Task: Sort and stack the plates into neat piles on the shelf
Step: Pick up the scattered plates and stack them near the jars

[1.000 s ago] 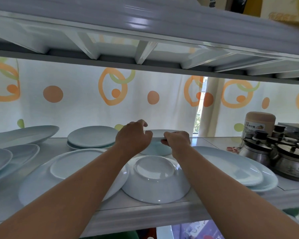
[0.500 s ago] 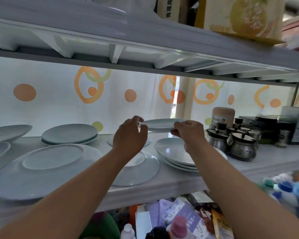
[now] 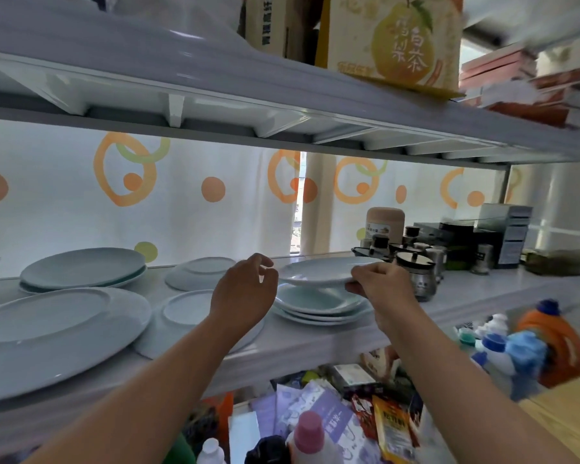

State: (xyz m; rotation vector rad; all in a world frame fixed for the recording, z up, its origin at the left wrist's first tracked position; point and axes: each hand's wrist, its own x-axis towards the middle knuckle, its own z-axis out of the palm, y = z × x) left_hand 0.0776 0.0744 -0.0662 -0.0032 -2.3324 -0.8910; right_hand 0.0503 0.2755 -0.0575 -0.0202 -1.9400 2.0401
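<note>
My right hand (image 3: 379, 283) pinches the right rim of a small pale plate (image 3: 318, 271), held level just above a stack of similar plates (image 3: 315, 303) on the white shelf (image 3: 315, 346). My left hand (image 3: 241, 293) hovers by the plate's left rim with loosely curled fingers, and a small gap shows between them and the rim. Left of the stack lies an upside-down plate (image 3: 185, 313), partly hidden by my left wrist. A large oval plate (image 3: 47, 329) lies further left. Behind are a pile of two round plates (image 3: 81, 266) and another upside-down plate (image 3: 198, 272).
Metal condiment jars (image 3: 416, 266) and a tan canister (image 3: 385, 222) stand close to the right of the stack. The upper shelf (image 3: 215, 95) hangs low overhead. Bottles (image 3: 516, 356) and packets crowd the level below.
The small plate has moved right and now hangs over the right-hand stack. My left hand has let go of its left rim; my right hand still holds it.
</note>
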